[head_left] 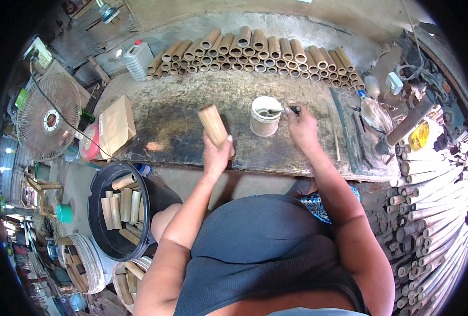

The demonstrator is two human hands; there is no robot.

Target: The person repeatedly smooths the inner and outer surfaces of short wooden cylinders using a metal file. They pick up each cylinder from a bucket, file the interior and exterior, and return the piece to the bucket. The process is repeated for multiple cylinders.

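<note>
My left hand (218, 157) is wrapped round the lower part of a bamboo tube (213, 124), which it holds tilted above the front of the worktable (165, 129). My right hand (302, 126) grips a brush (294, 109) by its dark handle. The brush's tip is at the mouth of a white plastic tub (265, 125) standing on the table; whatever is inside the tub is hard to make out. Behind both hands, many cut bamboo tubes (244, 55) lie stacked against the wall.
A black bucket (93, 210) of bamboo pieces stands left of my legs. On the table's left are a cardboard box (119, 125) and a jug (137, 60), beside a fan (49, 118). A vise-like metal tool (410, 124) and long bamboo poles (434, 210) are at right.
</note>
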